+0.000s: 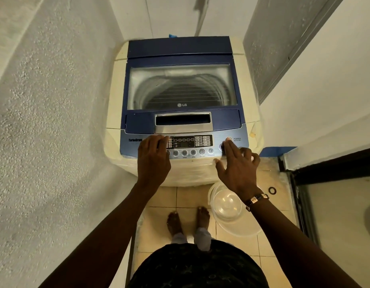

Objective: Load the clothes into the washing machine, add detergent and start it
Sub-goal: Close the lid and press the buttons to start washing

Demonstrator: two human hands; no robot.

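Now I stand barefoot on the tiled floor (pixel 159 196), facing the washing machine (pixel 117 113), which sits in a narrow nook between a rough plastered wall on my left and a smooth wall on my right. Its blue lid (pixel 180 48) is shut, and through the clear window (pixel 181 86) I see the ribbed drum; I cannot tell whether any clothes lie at the bottom. My left hand (pixel 153 161) rests flat on the left part of the control panel (pixel 200 142), fingers (pixel 162 140) laid loosely side by side with the tips beside the display, its grip closed on nothing. My right hand (pixel 237 169) is at the right end of the panel with its grip spread and empty: the forefinger reaches out straight, its tip on the round button by the word POWER (pixel 236 139), the thumb points off to the left, and the other fingers curl back. A beaded bracelet (pixel 256 199) circles my right wrist. On the floor just right of my feet stands a clear plastic basin (pixel 229 213), partly under my right forearm. A small dark ring (pixel 272 190) lies on the tiles near the door frame.
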